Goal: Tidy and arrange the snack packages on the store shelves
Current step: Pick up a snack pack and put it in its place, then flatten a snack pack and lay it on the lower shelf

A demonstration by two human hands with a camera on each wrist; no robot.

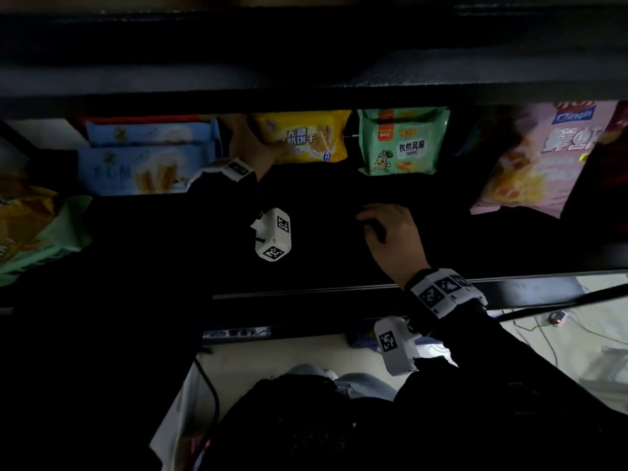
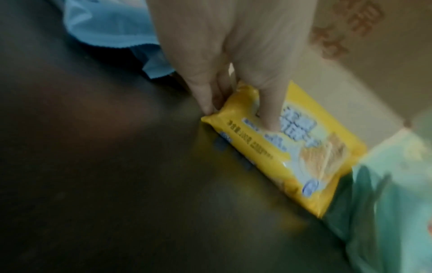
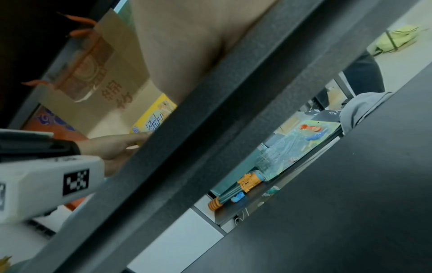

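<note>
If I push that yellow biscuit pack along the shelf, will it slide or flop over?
The yellow biscuit pack keeps a firm block shape under the left hand, so it is probably fairly stiff. Its glossy wrapper on the smooth dark shelf likely slides easily. Standing on a narrow edge, it may tip.

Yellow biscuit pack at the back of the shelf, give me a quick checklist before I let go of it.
1. Left hand grips the yellow biscuit pack: ok.
2. Pack's lower edge touching the shelf: ok.
3. Pack will stand unsupported: cannot tell.
4. Gap to the green pack: ok in the head view.
5. Clear of the blue packs: ok.
6. Right hand rests on the shelf, holding nothing: ok.
</note>
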